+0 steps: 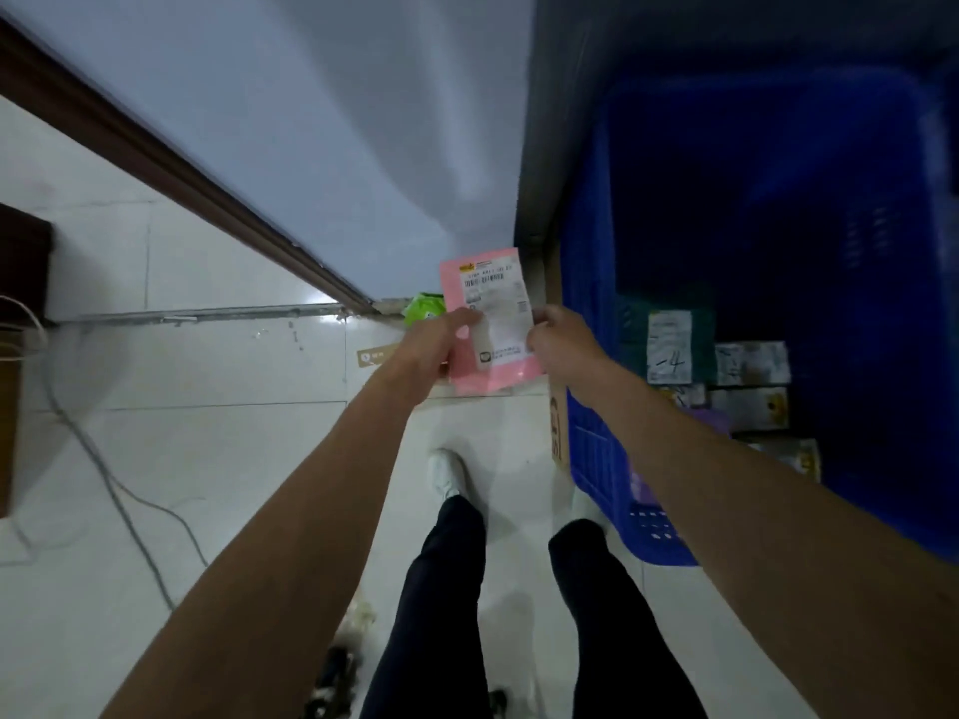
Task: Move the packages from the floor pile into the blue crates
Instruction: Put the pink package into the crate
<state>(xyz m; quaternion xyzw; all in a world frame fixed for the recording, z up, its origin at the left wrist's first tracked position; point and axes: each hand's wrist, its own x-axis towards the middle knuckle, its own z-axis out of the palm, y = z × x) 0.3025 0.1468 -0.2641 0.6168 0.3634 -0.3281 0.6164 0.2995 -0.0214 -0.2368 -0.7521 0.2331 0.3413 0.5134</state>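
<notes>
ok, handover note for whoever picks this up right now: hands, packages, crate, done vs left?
Left hand: grip on the left edge of the flat pink plastic mailer with a white label.
Right hand: grip on its right edge.
The mailer is held above the white tiled floor, left of the blue plastic crate, not yet over it.
Done: several labelled parcels already lie in the crate.
Left: drop the mailer in. The floor pile is out of view.
</notes>
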